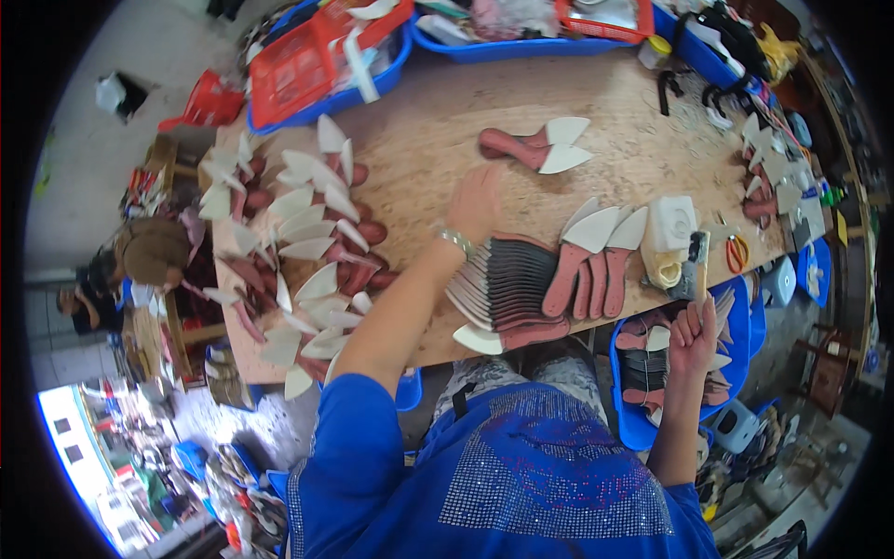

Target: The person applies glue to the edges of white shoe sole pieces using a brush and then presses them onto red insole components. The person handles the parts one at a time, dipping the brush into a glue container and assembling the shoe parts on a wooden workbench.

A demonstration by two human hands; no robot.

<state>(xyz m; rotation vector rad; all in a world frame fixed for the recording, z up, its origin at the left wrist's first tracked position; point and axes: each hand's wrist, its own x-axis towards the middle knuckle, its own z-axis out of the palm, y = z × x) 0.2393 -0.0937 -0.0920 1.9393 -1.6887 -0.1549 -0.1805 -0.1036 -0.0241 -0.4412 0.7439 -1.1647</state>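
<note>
My left hand (477,203), blurred by motion, is over the table just nearer than two crossed insoles (529,147) with reddish-brown heels and pointed white toes. Its fingers are too smeared to read. Under my left wrist lies a fanned row of overlapping insoles (521,284), dark along their edges. Several more insoles (610,265) rest at its right end. My right hand (692,337) is closed at the table's front edge, gripping what looks like a brush (703,270) with a pale wooden handle. Beside the brush stands a white plastic jug (669,224) with a yellowish opening.
Piles of insoles (317,233) cover the left of the wooden table (419,121); more (759,172) lie far right. Orange-handled scissors (737,252) lie near the right edge. Below is a blue tub (622,419) of bundled insoles. Blue bins (521,48) and red baskets (293,79) line the far side.
</note>
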